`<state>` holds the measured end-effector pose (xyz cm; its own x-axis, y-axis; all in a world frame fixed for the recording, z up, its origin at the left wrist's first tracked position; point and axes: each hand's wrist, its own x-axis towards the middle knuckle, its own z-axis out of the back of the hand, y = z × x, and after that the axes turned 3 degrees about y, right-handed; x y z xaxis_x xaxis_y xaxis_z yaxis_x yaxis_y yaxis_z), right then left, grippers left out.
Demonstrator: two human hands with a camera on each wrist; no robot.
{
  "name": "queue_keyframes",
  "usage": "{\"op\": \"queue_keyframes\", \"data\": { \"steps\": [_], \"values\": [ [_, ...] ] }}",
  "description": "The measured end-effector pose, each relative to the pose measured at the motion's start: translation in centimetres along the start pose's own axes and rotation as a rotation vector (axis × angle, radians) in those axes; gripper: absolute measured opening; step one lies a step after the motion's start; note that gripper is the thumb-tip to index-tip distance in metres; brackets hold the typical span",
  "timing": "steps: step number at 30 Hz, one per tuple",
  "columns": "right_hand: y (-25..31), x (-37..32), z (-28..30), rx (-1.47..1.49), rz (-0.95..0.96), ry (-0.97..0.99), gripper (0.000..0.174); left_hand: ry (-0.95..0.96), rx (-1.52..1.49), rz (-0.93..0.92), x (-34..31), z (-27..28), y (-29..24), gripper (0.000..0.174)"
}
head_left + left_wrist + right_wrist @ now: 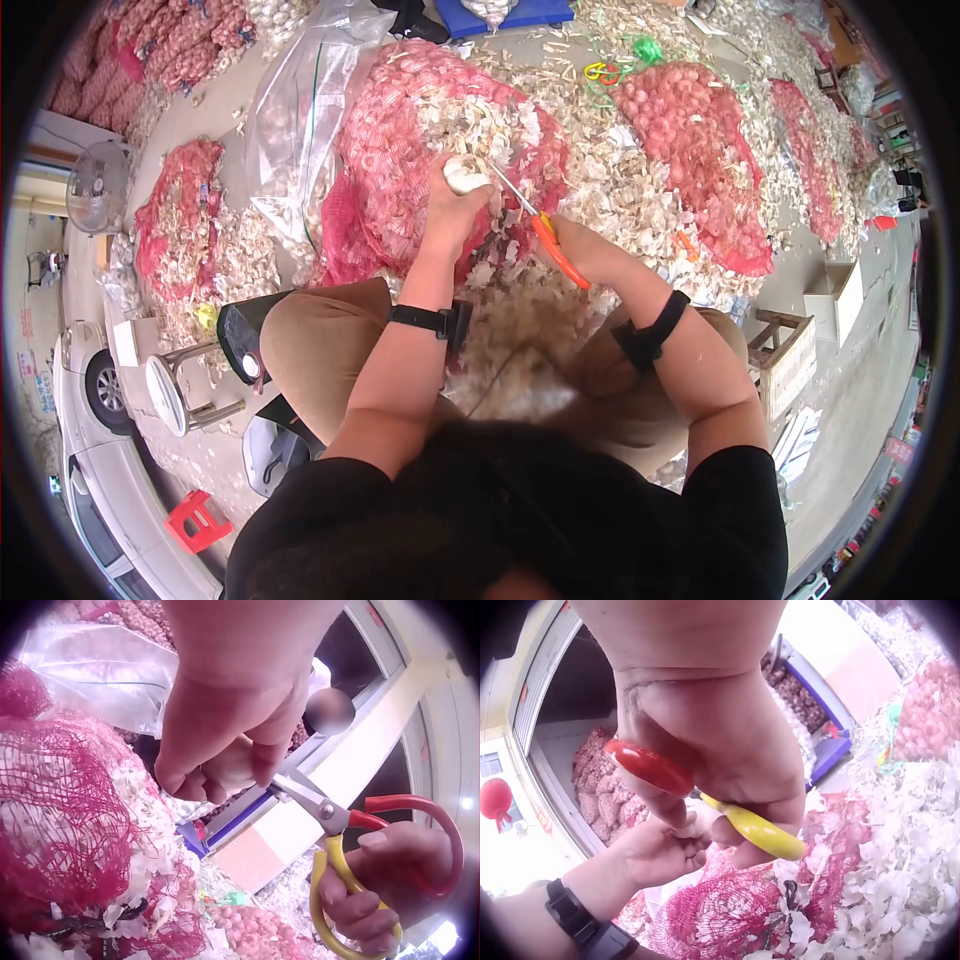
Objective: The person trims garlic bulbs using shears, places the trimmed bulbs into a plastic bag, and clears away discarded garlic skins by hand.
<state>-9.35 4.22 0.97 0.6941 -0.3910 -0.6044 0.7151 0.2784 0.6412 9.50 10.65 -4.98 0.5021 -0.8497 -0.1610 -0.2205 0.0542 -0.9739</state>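
Observation:
In the head view my left hand (455,212) grips a white garlic bulb (466,176) above a red mesh sack. My right hand (588,252) holds scissors (516,192), their blades pointing at the bulb. Seen from the left wrist, the scissors (327,811) have one red and one yellow handle; the thumb is at the red loop and the fingers curl in the yellow one. The blade tips reach the fingertips of my left hand (232,712), which hide most of the bulb there. From the right wrist, the yellow handle (763,832) shows below the palm.
The red mesh sack (385,130) lies in front of my knees, with dry garlic skins (610,190) heaped around it. Another mesh sack (690,130) lies to the right, with red-and-yellow scissors (601,72) beyond it. A clear plastic bag (300,110) stands left.

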Motion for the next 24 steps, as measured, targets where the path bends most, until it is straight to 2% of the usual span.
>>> {"op": "queue_keyframes", "data": {
  "steps": [1,3,4,8,10,12,17,19,21,22,24],
  "values": [
    [-0.5,0.1,-0.5,0.004,0.000,0.000,0.047,-0.009,0.036,-0.046,-0.1,0.1,0.2,0.070],
    [-1.2,0.3,-1.6,-0.408,-0.055,-0.284,0.044,-0.018,0.123,-0.069,-0.1,-0.2,-0.2,0.070],
    [-1.3,0.2,-1.7,-0.407,-0.057,-0.282,0.044,-0.030,0.206,-0.089,-0.4,-0.4,-0.5,0.069],
    [0.4,-0.3,-0.8,-0.461,-0.083,-0.297,0.046,-0.006,0.129,-0.003,-0.7,-1.3,-1.8,0.068],
    [0.6,-0.8,-1.6,-0.486,-0.110,-0.276,0.047,-0.069,0.365,-0.176,-0.5,-1.1,-0.4,0.066],
    [0.9,-0.6,-1.6,-0.546,-0.137,-0.256,0.046,-0.065,0.319,-0.181,-0.7,-1.3,-0.1,0.066],
    [0.7,-0.4,-1.7,-0.451,-0.122,-0.275,0.040,-0.066,0.278,-0.203,-0.7,-0.9,0.7,0.066],
    [-0.2,0.1,-1.9,-0.419,-0.139,-0.275,0.038,-0.027,0.171,-0.113,-0.7,-0.7,0.4,0.066],
    [-1.4,0.8,-2.3,-0.424,0.047,-0.349,0.034,-0.018,0.161,-0.103,-1.1,-0.5,0.0,0.067],
    [-1.0,0.6,-2.0,-0.425,0.048,-0.349,0.034,-0.006,0.150,-0.097,-1.1,-0.5,-0.2,0.067],
    [0.4,-0.4,-1.0,-0.116,-0.021,-0.087,0.043,0.000,0.044,-0.046,-1.2,-0.4,-0.1,0.068]
  ]
}}
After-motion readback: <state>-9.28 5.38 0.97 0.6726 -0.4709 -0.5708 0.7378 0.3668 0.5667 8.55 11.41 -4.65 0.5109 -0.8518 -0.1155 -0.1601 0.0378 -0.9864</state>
